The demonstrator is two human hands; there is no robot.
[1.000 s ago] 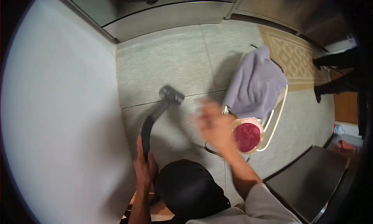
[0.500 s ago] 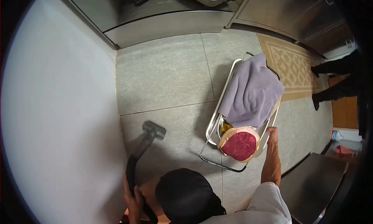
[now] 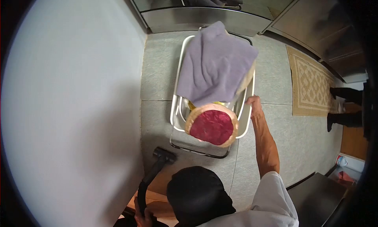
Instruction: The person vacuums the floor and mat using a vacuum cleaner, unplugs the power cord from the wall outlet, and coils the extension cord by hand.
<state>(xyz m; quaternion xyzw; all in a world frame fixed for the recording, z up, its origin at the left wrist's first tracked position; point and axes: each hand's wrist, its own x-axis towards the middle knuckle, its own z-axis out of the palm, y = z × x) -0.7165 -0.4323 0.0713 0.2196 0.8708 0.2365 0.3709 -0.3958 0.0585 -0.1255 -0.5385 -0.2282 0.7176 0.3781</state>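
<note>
My left hand (image 3: 143, 218) is wrapped round the black hose of a vacuum cleaner, low by the wall. Its dark floor head (image 3: 164, 155) lies on the tiles left of the frame. My right arm reaches forward, and my right hand (image 3: 254, 102) grips the right side of a white tubular frame (image 3: 172, 116) with black-ended legs. A purple-grey towel (image 3: 216, 65) drapes over the frame and hides most of what is under it. At the near end sits a round dark-red pad (image 3: 212, 126) with a tan border.
A white wall (image 3: 78, 89) rises on the left. Ahead stands a glossy metal-fronted appliance (image 3: 204, 20). A beige patterned mat (image 3: 313, 83) lies on the right, with another person's dark-clad legs (image 3: 348, 118) beside it. A dark box-like surface (image 3: 319, 195) is at lower right.
The frame, with towel and pad, has moved left and forward, closer to the wall and appliance, and turned straighter. The vacuum head has come back toward me.
</note>
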